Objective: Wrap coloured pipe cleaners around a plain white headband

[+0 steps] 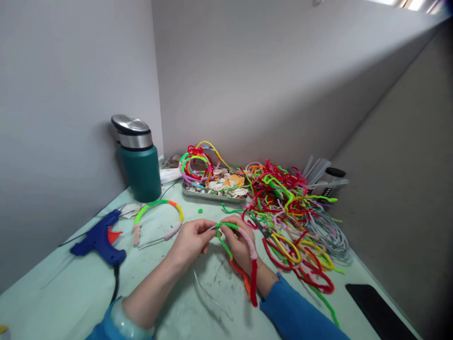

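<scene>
My left hand [191,240] pinches a thin grey-white wire [211,296], whose free end hangs down and trails to the right above the table. Close beside it, my right hand [240,243] has its fingers closed on a fuzzy pipe cleaner [226,225], green where it wraps the wire. From there the wrapped length runs over my right hand, turning pink and then red [254,283] at its end. A thinner green strand [223,244] dangles below the fingers and turns orange lower down. The fingertips of both hands nearly meet, partly hiding the join.
On the left lie a blue glue gun [99,238] and a part-wrapped colourful hoop [155,204], near a green bottle [140,172]. Behind are a metal tray [215,196] and a pipe cleaner heap [279,189]. Scissors [264,229], a grey wire coil [336,236] and a black phone-like slab [380,311] lie right.
</scene>
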`<state>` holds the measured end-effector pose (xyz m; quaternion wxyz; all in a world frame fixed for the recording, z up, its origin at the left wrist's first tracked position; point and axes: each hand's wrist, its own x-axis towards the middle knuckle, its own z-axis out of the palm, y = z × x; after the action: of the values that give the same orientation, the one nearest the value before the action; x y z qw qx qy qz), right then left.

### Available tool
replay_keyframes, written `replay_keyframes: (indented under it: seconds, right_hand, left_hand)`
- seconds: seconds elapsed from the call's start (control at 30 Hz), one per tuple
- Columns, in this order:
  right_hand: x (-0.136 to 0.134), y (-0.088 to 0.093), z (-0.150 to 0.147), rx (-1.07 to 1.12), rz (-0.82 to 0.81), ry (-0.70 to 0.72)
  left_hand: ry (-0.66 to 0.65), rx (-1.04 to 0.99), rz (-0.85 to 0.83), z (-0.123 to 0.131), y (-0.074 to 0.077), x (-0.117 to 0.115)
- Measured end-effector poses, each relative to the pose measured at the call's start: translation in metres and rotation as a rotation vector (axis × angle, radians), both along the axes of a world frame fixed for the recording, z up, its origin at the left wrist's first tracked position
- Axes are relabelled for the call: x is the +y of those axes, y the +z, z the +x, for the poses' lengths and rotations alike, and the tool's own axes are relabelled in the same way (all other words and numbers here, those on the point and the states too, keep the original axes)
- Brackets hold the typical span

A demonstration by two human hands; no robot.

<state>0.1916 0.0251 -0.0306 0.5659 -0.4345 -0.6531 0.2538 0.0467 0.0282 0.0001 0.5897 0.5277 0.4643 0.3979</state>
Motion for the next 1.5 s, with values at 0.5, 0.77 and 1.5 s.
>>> replay_keyframes:
  seconds: [0.5,0.77,1.5]
  right_hand:
    - [-0.002,0.002,0.001,-0.009,-0.03,0.069]
    - [0.0,-0.001,0.001,0.009,-0.022,0.05]
    - [-0.003,0.006,0.002,-0.082,0.05,0.09]
  left_hand:
    - [0.06,0.305,0.294,-0.004,-0.005,-0.001]
    - [0.058,0.373,0.425,-0.003,0.002,-0.005]
    - [0.016,0.034,-0.034,-0.002,0.003,-0.003]
